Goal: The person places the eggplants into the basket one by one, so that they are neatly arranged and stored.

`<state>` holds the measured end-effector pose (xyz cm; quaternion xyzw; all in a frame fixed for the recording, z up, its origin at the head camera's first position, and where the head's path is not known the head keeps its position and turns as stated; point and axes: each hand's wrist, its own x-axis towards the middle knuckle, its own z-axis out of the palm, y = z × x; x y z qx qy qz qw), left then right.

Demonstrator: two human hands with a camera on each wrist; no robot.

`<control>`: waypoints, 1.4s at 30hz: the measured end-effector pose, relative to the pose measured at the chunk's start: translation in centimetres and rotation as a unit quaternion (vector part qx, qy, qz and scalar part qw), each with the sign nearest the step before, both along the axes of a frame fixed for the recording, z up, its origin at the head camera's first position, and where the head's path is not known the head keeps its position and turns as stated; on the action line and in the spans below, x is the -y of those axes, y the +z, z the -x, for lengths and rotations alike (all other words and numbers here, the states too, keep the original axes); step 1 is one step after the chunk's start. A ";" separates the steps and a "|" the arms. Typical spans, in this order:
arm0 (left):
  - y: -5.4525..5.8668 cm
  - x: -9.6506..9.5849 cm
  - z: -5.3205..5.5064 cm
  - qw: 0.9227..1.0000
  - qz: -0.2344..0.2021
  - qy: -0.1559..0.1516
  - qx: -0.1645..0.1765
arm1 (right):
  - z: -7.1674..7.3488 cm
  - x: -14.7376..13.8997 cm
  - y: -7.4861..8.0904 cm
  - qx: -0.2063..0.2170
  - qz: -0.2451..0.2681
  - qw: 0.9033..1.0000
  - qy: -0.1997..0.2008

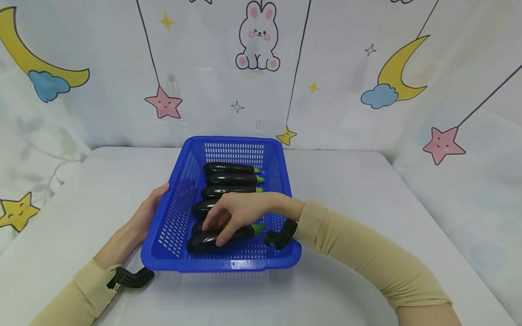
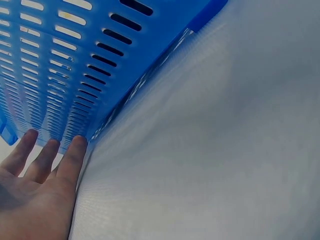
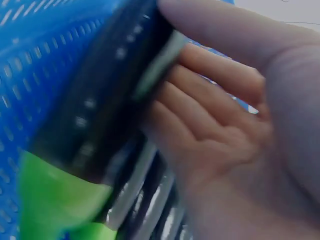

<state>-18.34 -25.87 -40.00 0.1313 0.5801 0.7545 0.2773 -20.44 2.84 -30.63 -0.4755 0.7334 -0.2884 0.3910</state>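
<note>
A blue plastic basket (image 1: 222, 265) with slotted walls holds several dark, glossy eggplants (image 1: 230, 179) with green stem ends, lying crosswise one behind another. Inside it, my right hand (image 1: 242, 210) grips the front eggplant (image 1: 200, 244), thumb on the near side and fingers over the far side. In the right wrist view this eggplant (image 3: 95, 100) lies against the fingers, its green cap toward the camera. My left hand (image 1: 143, 219) is at the basket's left side. The left wrist view shows its straight fingers (image 2: 72, 160) against the slotted outer wall (image 2: 75, 45).
The basket stands on a white-covered table (image 1: 346, 190), which extends to both sides of it. Behind hangs a pale curtain (image 1: 212, 54) printed with a rabbit, moons and stars. A black wrist device (image 1: 281, 235) on the right arm overlaps the basket's right wall.
</note>
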 end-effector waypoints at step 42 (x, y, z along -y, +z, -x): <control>0.0 -0.1 -0.1 1.000 0.004 0.000 0.000 | -0.5 -0.9 1.0 0.036 0.007 0.999 -0.020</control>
